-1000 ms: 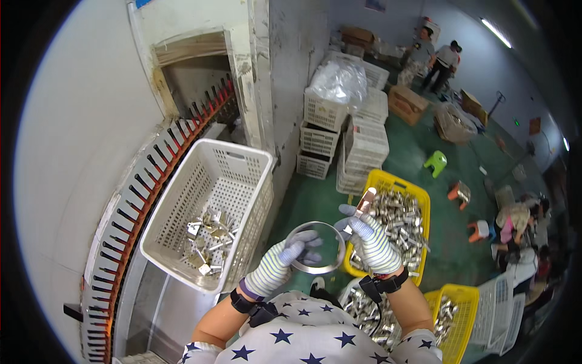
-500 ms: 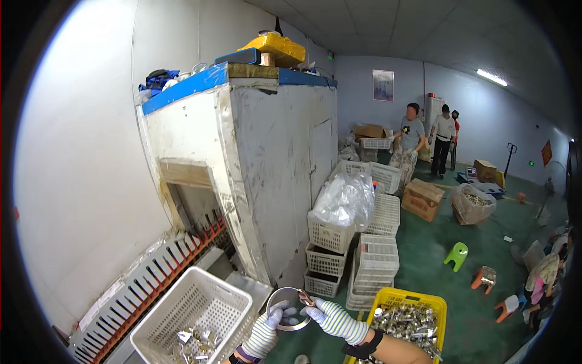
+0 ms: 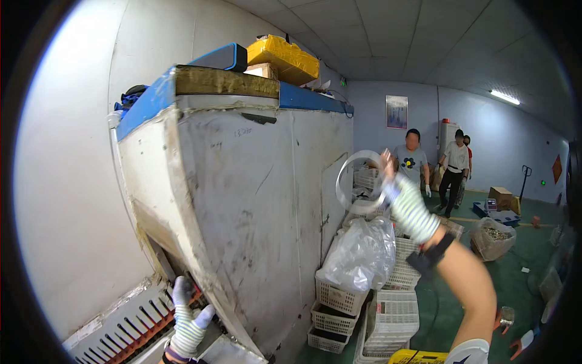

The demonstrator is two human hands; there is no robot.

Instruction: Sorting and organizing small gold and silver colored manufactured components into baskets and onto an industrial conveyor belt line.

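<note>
My right hand (image 3: 405, 197), in a striped glove, is raised high in front of the large off-white cabinet (image 3: 254, 182). It is closed on a thin shiny metal ring (image 3: 339, 188), which hangs to the left of the fingers. A brownish patch at the fingertips is too blurred to make out. Low on the left, my left hand (image 3: 188, 324) has its finger and thumb apart and nothing visible in it. It is beside the cabinet's lower opening, over a rack of upright dark pegs (image 3: 130, 330) on a red-brown rail.
Stacked white plastic crates (image 3: 339, 294) stand right of the cabinet, with a clear plastic bag (image 3: 357, 252) on top. A yellow crate (image 3: 418, 357) shows at the bottom edge. Several people (image 3: 412, 161) stand farther back. A bag-lined box of small parts (image 3: 492, 236) sits on the green floor.
My right hand has lifted the ring up and to the right. My left hand has let go of it and moved left to the rack. The view has shifted, and the white crate of parts has left it.
</note>
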